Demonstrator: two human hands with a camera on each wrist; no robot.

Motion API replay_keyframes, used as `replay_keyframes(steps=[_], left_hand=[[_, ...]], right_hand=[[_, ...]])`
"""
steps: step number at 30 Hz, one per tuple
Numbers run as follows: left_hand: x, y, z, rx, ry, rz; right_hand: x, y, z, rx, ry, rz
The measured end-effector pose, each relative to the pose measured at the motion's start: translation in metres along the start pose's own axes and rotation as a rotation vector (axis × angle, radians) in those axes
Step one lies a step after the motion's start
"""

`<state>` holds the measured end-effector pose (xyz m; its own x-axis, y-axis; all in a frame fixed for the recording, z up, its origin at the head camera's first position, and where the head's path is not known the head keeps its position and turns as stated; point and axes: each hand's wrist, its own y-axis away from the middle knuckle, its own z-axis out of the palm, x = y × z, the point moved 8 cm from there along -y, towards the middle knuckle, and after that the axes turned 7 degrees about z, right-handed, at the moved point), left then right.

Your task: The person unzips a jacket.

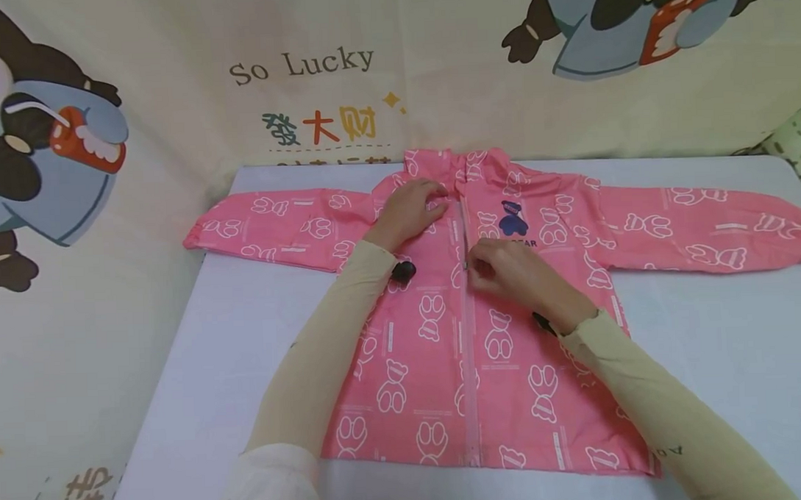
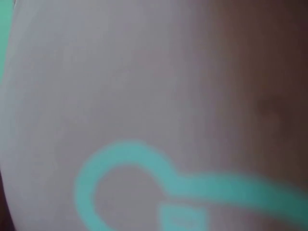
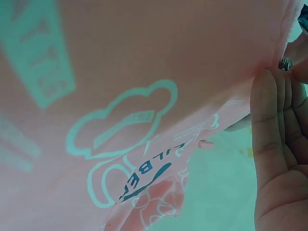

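Curtain (image 1: pixel 322 83): printed cloth behind the table.
Table (image 1: pixel 244 314): pale surface carrying the jacket.
Jacket (image 1: pixel 390 338): front up, collar at the far edge, left-hand cuff just past the left edge, other cuff towards the right edge; probably spread so the whole front can be reached.
Zip (image 1: pixel 470 380): runs down the middle, from collar to hem.
Left hand (image 1: pixel 409 213): on the chest near the collar, fingers bent, likely steadying the cloth; I cannot tell whether they pinch it.
Right hand (image 1: pixel 510 272): thumb and finger close together, pinching the zip pull.
Zip pull (image 3: pixel 285 64): on the upper zip, probably held this way for a firm grip on something small.
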<state>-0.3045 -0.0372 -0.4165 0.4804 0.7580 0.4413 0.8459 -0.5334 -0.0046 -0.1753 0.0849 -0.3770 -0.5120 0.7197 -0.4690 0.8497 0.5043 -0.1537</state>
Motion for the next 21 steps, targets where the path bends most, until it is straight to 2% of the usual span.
replay_keyframes(steps=[8, 21], left_hand=[[0.0, 0.0, -0.002, 0.009, 0.002, 0.006], [-0.001, -0.001, 0.001, -0.006, 0.014, -0.008]], right_hand=[[-0.004, 0.004, 0.002, -0.036, 0.005, 0.029], [-0.01, 0.012, 0.001, -0.011, -0.005, -0.041]])
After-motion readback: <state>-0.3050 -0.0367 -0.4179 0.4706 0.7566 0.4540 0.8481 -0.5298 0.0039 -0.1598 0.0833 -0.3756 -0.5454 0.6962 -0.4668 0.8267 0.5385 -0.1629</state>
